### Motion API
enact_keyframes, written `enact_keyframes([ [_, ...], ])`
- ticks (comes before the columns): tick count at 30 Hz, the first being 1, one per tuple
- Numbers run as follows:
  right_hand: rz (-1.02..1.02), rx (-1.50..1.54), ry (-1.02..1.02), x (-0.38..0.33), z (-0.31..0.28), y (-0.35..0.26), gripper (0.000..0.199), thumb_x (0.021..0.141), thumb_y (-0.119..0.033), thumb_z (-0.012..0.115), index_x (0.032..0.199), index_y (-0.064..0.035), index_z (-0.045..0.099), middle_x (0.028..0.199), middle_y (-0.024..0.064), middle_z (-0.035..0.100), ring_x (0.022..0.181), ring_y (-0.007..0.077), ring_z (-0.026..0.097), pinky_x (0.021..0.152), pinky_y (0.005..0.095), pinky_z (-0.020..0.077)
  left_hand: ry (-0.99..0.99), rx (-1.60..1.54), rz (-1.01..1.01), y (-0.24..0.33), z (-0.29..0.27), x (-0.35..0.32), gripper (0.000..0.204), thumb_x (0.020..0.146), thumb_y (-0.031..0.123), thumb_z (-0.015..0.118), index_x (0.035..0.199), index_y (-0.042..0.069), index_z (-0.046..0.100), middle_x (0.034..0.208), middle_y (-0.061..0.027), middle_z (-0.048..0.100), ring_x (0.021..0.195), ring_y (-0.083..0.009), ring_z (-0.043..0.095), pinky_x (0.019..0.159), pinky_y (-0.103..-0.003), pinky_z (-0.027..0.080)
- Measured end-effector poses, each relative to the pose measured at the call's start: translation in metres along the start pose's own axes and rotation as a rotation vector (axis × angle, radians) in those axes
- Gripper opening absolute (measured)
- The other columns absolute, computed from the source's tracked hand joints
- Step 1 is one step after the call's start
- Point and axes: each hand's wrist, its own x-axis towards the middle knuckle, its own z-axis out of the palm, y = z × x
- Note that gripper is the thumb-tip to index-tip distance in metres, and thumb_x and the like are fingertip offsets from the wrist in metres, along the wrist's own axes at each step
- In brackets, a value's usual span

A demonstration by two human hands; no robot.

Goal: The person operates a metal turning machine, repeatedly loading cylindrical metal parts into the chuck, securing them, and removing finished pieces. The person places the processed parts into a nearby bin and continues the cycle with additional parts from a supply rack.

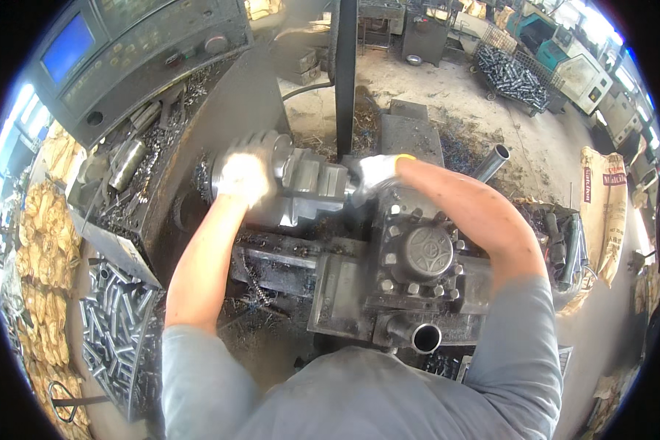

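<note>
Gloved left hand (243,176) wraps its fingers around the lathe chuck (301,180); the right hand (376,170) grips the chuck's far end. No pipe looks clamped yet; cut pipes (114,334) fill the tray at left, with the tool post (422,253) below.

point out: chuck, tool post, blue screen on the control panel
chuck (312,180): head view, on a grey jaw block between the two gloved hands.
tool post (425,253): head view, on its round top cap.
blue screen (67,48): head view, middle of the lit display.
</note>
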Motion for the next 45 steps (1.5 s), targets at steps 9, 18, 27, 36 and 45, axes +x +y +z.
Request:
enact_keyframes([
  [9, -0.042, 0.093, -0.102, 0.026, -0.001, 0.037, 0.058, 0.079, -0.043, 0.091, 0.119, -0.0033, 0.078, 0.12, 0.0151, 0.078, 0.105, 0.0278, 0.074, 0.081, 0.0384, 0.062, 0.514, -0.17, -0.013, 0.001, 0.029, -0.045, 0.084, 0.075, 0.023, 0.08, 0.152, 0.006, 0.053, 0.142, -0.0245, 0.064, 0.138, -0.0437, 0.056, 0.123, -0.057, 0.038],
  [18, 0.107, -0.293, 0.529, -0.088, 0.024, 0.086, 0.073, 0.071, -0.038, 0.089, 0.131, -0.0007, 0.068, 0.109, 0.0266, 0.077, 0.099, 0.0377, 0.077, 0.09, 0.0444, 0.0612, 0.512, -0.13, -0.036, -0.002, 0.037, -0.047, 0.079, 0.079, 0.023, 0.075, 0.151, 0.003, 0.053, 0.144, -0.0247, 0.062, 0.14, -0.0425, 0.054, 0.125, -0.056, 0.035],
  [27, -0.102, 0.307, 1.702, -0.222, 0.046, 0.009, 0.07, 0.074, -0.03, 0.093, 0.132, -0.0034, 0.063, 0.113, 0.0221, 0.077, 0.104, 0.0302, 0.079, 0.089, 0.0414, 0.0622, 0.471, -0.138, -0.021, -0.008, 0.034, -0.044, 0.079, 0.08, 0.026, 0.076, 0.152, 0.001, 0.051, 0.149, -0.0265, 0.059, 0.144, -0.0431, 0.051, 0.126, -0.056, 0.034],
  [36, -0.164, 1.275, 0.561, -0.21, 0.219, -0.176, 0.056, 0.085, -0.037, 0.089, 0.124, 0.0, 0.072, 0.109, 0.0079, 0.076, 0.094, 0.0143, 0.071, 0.085, 0.0321, 0.0594, -0.061, -2.142, 0.329, 0.109, 0.029, -0.212, 0.077, 0.099, 0.046, 0.071, 0.154, -0.003, 0.047, 0.147, -0.0239, 0.057, 0.14, -0.0364, 0.053, 0.12, -0.051, 0.042],
  [45, 0.341, 0.964, 0.339, -0.125, 0.37, -0.142, 0.06, 0.082, -0.044, 0.083, 0.12, 0.0013, 0.074, 0.084, 0.0147, 0.076, 0.072, 0.0216, 0.074, 0.059, 0.0379, 0.0611, -0.572, -2.146, -0.62, 0.138, 0.148, -0.265, 0.058, 0.102, 0.034, 0.074, 0.146, -0.001, 0.057, 0.138, -0.0118, 0.066, 0.127, -0.0276, 0.063, 0.111, -0.045, 0.051],
])
